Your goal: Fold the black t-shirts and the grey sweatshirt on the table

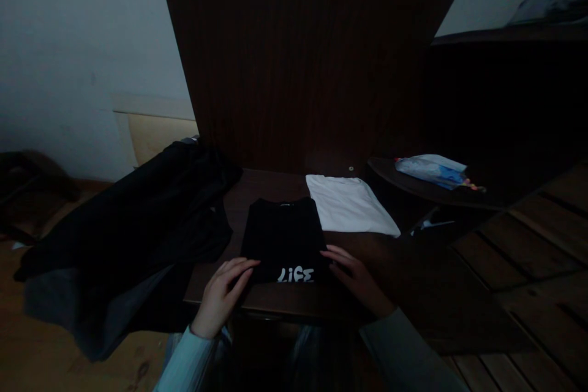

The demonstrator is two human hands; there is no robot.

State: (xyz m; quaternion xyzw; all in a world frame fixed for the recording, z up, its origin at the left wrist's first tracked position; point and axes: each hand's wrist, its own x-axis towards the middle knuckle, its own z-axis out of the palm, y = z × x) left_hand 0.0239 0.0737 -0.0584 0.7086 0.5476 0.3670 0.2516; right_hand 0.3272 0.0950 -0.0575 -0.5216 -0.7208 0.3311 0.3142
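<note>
A folded black T-shirt (282, 236) with white lettering lies on a dark wooden table (257, 300) in front of me. My left hand (223, 294) rests at its near left corner, fingers stretched out and touching the cloth. My right hand (353, 275) lies at its near right edge, fingers flat on the fabric. Neither hand grips anything. A folded white T-shirt (349, 205) lies just behind and to the right of the black one.
A heap of dark clothes (133, 239) hangs over the table's left side. A tall dark wooden panel (298, 55) stands behind the table. A shelf at right holds a plastic bag (432, 170). Wooden slats (542, 245) lie at far right.
</note>
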